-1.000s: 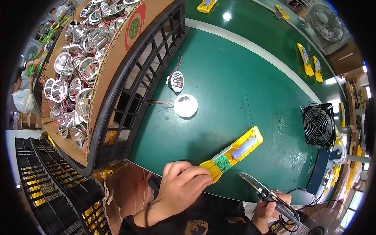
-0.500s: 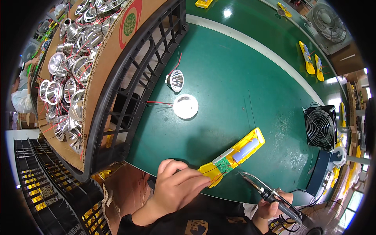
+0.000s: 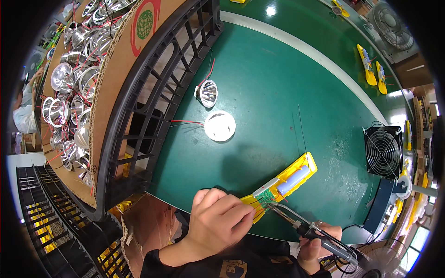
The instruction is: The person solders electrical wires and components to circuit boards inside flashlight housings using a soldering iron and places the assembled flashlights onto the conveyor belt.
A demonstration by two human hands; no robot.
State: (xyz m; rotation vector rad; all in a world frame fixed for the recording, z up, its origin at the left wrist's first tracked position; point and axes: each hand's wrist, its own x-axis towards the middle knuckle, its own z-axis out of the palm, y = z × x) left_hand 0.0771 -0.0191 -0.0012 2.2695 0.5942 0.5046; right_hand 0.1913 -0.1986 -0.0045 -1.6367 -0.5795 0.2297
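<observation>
Gripping a soldering iron (image 3: 320, 231) in a closed right hand (image 3: 317, 245), a worker touches its tip to the small green circuit board (image 3: 265, 198) set in a yellow plastic housing (image 3: 285, 183) lying near the front edge of a green workbench (image 3: 287, 92). The left hand (image 3: 218, 222), fingers curled shut, pinches the housing's near end. Farther back lie a white round lamp part (image 3: 220, 126) and a silver reflector cup (image 3: 207, 92), beside a black crate (image 3: 153, 102) and a small black fan (image 3: 384, 152).
</observation>
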